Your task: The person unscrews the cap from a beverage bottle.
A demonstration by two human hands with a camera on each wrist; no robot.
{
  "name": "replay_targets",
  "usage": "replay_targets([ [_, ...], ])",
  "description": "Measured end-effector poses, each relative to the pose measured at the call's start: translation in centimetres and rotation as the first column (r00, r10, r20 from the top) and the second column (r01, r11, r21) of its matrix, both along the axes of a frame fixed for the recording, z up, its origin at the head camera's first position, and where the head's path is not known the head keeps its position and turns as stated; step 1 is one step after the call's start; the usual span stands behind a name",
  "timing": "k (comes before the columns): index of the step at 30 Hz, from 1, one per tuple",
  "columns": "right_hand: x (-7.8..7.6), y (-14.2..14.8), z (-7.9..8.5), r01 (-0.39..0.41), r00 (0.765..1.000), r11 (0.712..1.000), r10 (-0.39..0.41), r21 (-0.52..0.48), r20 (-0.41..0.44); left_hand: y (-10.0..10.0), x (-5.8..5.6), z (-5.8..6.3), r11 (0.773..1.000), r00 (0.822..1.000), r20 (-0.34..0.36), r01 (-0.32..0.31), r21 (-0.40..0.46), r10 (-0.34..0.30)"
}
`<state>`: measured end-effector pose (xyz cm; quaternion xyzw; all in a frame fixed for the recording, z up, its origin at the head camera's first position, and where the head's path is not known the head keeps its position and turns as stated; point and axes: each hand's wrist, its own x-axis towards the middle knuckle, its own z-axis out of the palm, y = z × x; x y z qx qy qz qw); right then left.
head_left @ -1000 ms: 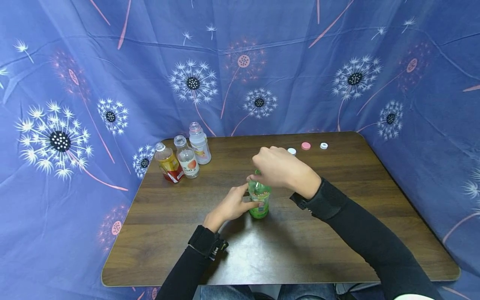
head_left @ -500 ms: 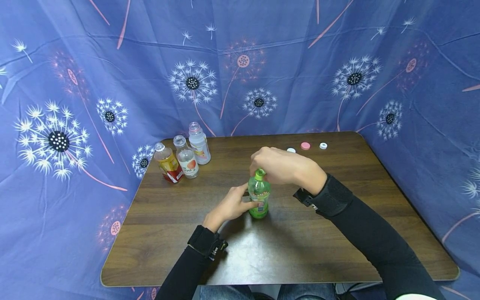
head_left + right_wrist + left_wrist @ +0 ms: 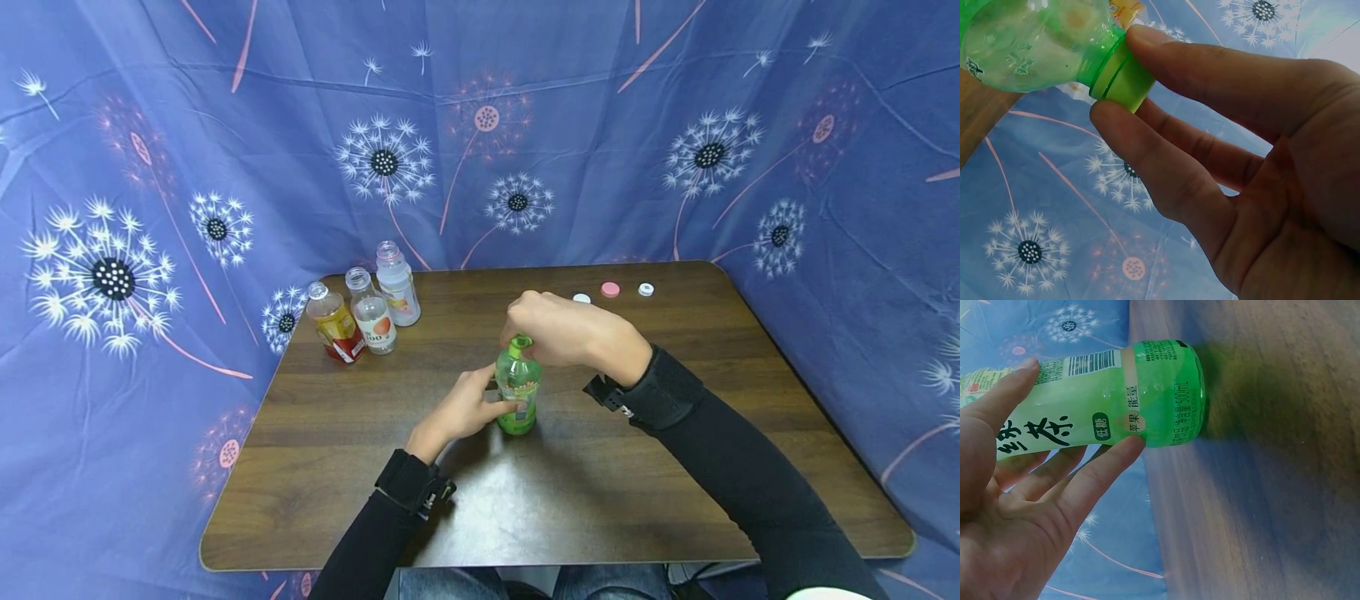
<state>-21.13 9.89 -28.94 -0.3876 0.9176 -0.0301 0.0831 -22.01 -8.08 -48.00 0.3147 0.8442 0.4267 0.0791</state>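
A green plastic drink bottle (image 3: 517, 383) stands upright near the middle of the wooden table. My left hand (image 3: 467, 407) grips its body from the left, thumb on the near side; the left wrist view shows the fingers curved around the bottle's label (image 3: 1060, 428). My right hand (image 3: 558, 327) is at the top of the bottle. In the right wrist view, its thumb and fingers pinch the light green bottle cap (image 3: 1125, 81), which sits on the neck (image 3: 1099, 59).
Three uncapped bottles stand at the back left: one with a yellow and red label (image 3: 336, 325), a clear one (image 3: 372, 315) and a white one (image 3: 398, 286). Along the back right lie a pink cap (image 3: 610, 289), a small white cap (image 3: 646, 289) and another white cap (image 3: 582, 298).
My right hand has shifted and turned slightly around the bottle top, so the light green cap shows now. My left hand and the bottle have stayed in place.
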Motion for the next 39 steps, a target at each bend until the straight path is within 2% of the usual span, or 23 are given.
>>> replay_targets([
  [4, 0.1, 0.0, 0.0, 0.015, 1.0, 1.0, -0.015, 0.014, -0.004, 0.0, 0.0, 0.1, 1.0, 1.0, 0.005, -0.007, -0.012, 0.007],
  [14, 0.2, 0.1, -0.4, -0.021, 0.999, 1.0, 0.021, -0.004, -0.05, -0.1, -0.1, -0.1, 1.0, 0.999, 0.045, -0.007, 0.006, 0.007],
  [20, 0.4, 0.2, -0.8, -0.014, 0.998, 0.999, 0.011, -0.036, -0.068, -0.1, 0.1, -0.3, 1.0, 0.999, 0.039, -0.011, 0.004, 0.011],
  [27, 0.3, 0.9, -1.7, -0.003, 0.992, 0.992, -0.012, -0.124, -0.127, -0.5, 0.2, -0.1, 0.999, 0.997, 0.078, -0.032, 0.041, 0.029],
  [31, 0.2, 1.7, -2.1, 0.018, 0.989, 0.985, -0.042, -0.173, -0.138, -1.3, 0.0, 0.0, 0.996, 0.994, 0.079, -0.079, 0.041, 0.076],
  [39, -0.1, 3.2, -2.7, 0.088, 0.99, 0.984, -0.103, -0.155, -0.092, -3.5, -0.7, 0.1, 0.982, 0.981, 0.065, -0.186, 0.025, 0.184],
])
